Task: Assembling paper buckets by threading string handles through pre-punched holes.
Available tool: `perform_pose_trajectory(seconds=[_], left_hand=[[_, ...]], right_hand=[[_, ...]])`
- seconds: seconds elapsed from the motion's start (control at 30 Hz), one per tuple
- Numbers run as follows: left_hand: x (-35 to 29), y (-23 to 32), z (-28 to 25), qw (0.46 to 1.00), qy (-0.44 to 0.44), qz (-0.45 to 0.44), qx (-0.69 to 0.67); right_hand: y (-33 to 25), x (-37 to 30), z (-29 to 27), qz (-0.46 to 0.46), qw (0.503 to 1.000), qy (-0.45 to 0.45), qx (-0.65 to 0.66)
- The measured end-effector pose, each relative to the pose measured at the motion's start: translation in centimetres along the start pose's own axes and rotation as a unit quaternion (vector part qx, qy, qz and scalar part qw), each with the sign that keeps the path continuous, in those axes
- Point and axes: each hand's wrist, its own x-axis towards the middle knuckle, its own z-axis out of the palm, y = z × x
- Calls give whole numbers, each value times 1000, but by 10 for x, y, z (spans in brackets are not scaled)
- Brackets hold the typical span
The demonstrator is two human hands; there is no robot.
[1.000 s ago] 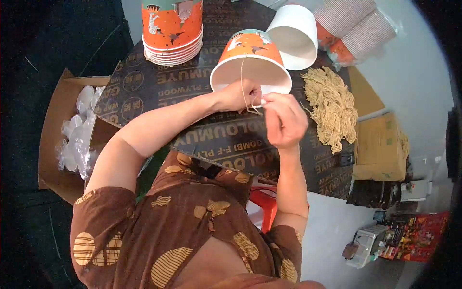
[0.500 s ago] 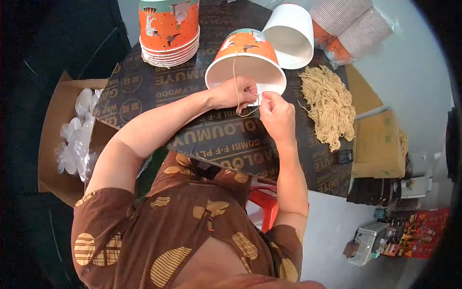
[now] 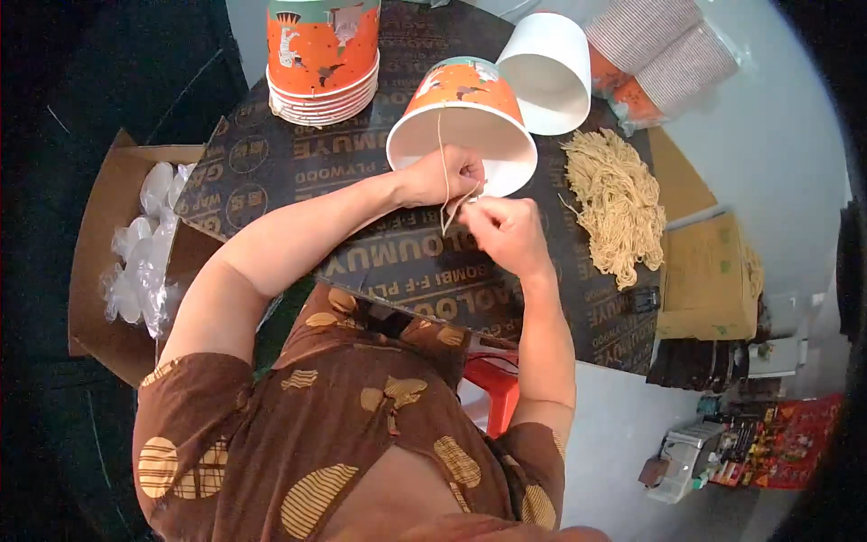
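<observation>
An orange paper bucket [image 3: 462, 88] with a white inside lies tipped on the table, its mouth facing me. From its rim a tan string [image 3: 442, 149] hangs down past the opening to my hands. My left hand [image 3: 444, 174] is in front of the mouth, fingers pinched on the string. My right hand [image 3: 508, 230], a little nearer and to the right, is closed on the string too, by a loop between the hands. A small pale bit shows at its fingertips, too small to make out.
Behind stands a stack of orange buckets [image 3: 322, 54]; a white bucket [image 3: 545, 72] lies beside the tipped one. A heap of tan strings [image 3: 617, 206] is on the right. Wrapped bucket stacks [image 3: 659, 59] lie at the far right. Left of the table, a carton [image 3: 95, 262] holds clear plastic pieces [image 3: 147, 257].
My right hand has moved down and left, turning over, and the string loop between the hands has changed shape. My left hand stays nearly in place, still on the string.
</observation>
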Motion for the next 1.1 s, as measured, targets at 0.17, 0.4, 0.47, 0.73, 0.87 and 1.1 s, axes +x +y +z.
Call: perform_pose_trajectory(seconds=[0.17, 0.4, 0.47, 0.73, 0.87, 1.1], left_hand=[[-2, 17, -4, 987, -57, -129, -74], [-1, 10, -5, 990, -62, -112, -64], [0, 12, -5, 988, -65, -118, -77], [1, 14, -5, 984, -65, -137, -98], [0, 11, -8, 976, -59, -153, -141], [4, 10, -16, 975, -84, -164, -124]], right_hand=[[22, 5, 7, -16, 959, 216, -182], [28, 6, 15, -10, 948, 167, -270], [29, 6, 14, -4, 947, 161, -278], [37, 7, 17, 13, 955, 165, -244], [39, 7, 19, 66, 972, 132, -182], [37, 8, 22, 136, 985, 108, -19]])
